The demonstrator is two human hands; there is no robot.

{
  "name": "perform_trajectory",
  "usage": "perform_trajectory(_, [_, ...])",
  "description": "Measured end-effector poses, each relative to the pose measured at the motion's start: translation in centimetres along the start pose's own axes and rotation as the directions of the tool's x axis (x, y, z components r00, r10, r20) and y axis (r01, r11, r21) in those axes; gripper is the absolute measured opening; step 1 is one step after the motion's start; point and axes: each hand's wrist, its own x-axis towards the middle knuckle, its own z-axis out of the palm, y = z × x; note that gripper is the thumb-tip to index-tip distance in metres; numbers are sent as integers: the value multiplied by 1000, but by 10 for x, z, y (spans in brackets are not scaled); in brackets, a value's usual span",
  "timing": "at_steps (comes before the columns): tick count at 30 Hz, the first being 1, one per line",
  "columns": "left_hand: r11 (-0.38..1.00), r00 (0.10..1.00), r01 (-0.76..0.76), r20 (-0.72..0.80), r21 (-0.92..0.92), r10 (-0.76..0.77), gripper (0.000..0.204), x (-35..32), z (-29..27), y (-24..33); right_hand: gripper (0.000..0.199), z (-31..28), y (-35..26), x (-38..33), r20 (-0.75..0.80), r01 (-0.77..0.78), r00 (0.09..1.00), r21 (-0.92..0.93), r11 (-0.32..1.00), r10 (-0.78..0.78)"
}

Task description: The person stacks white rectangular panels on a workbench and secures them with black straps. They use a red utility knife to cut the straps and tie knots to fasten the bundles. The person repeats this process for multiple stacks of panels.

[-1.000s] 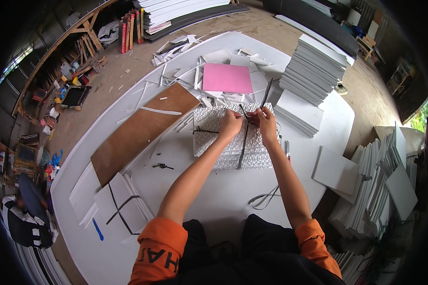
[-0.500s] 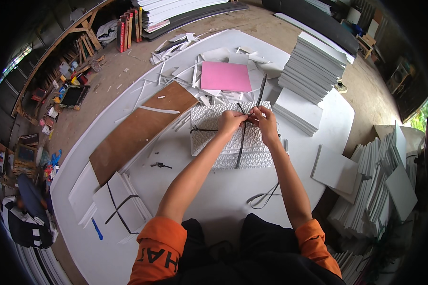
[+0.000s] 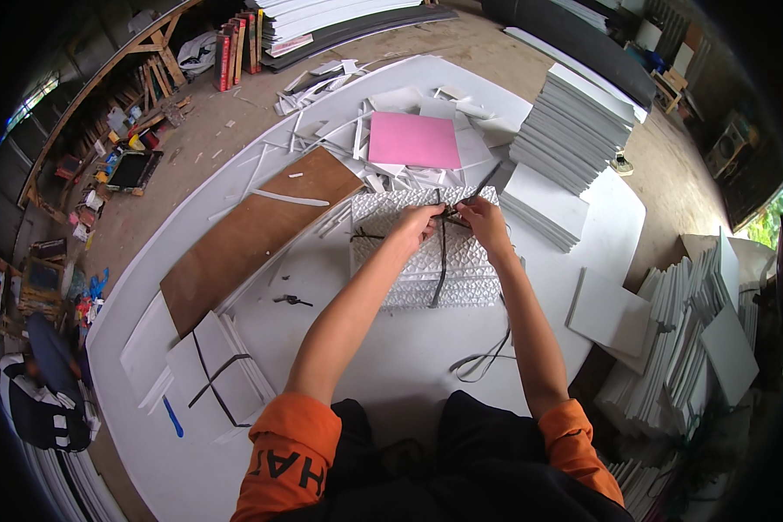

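nearest you, your orange sleeves come in from the lower edge and both forearms reach out over the big round white table [image 3: 383, 357]. a loose loop of black strap [image 3: 478, 361] lies on the table by your right forearm, and to your left a flat stack of white sheets crossed with black strap [image 3: 217, 374] sits near the table's edge. further out, your left hand [image 3: 419, 222] and right hand [image 3: 483, 222] meet close together over the far end of the stack of white embossed square panels [image 3: 426, 248]. both hands are closed, fingers pinched on the thin black binding strap [image 3: 441, 261] that runs down the middle of that stack; a second strand crosses it toward the left. the exact grip under the fingers is hidden. left of the stack lies a long brown wooden board [image 3: 252, 235]. beyond your hands rests a pink square sheet [image 3: 413, 139] among white offcuts, and to the right a tall stack of grey-white panels [image 3: 574, 126].
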Motion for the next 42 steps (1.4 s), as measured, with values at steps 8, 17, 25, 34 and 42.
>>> perform_trajectory(8, [992,998,25,63,-126,-18,10,6,-10,-3,22,14,-17,-14,72,-62,996,252,966,45])
perform_trajectory(17, [993,997,-24,70,-119,33,10,8,-8,-4,17,17,-22,-17,-80,165,985,179,970,-152])
perform_trajectory(25, [12,448,-723,456,691,769,27,-13,-11,7,16,6,-25,-18,-157,236,964,148,960,-213])
perform_trajectory(34, [78,473,-787,518,611,713,34,-16,-16,-8,13,9,-42,-24,-141,275,956,115,955,-258])
perform_trajectory(42, [214,553,-764,446,609,704,30,-6,-22,-15,15,4,-23,-17,-203,208,967,298,932,-151])
